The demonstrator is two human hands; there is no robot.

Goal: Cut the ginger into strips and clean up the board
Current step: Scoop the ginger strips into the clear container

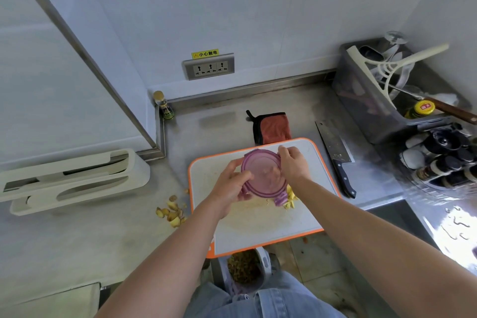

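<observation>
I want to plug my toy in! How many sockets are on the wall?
3, all in a row on the grey wall plate: left socket, middle socket, right socket. None seems hidden.

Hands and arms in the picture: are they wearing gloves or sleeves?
No gloves on the left hand or right hand. The left arm and right arm are bare, no sleeves in view; no watch or rings show. Blue jeans show below.

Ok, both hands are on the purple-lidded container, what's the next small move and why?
Probably lift the purple lid off: its flap hangs loose, the left hand and right hand grip the rim, and ginger strips lie on the board beside it, likely meant to go inside.
</observation>
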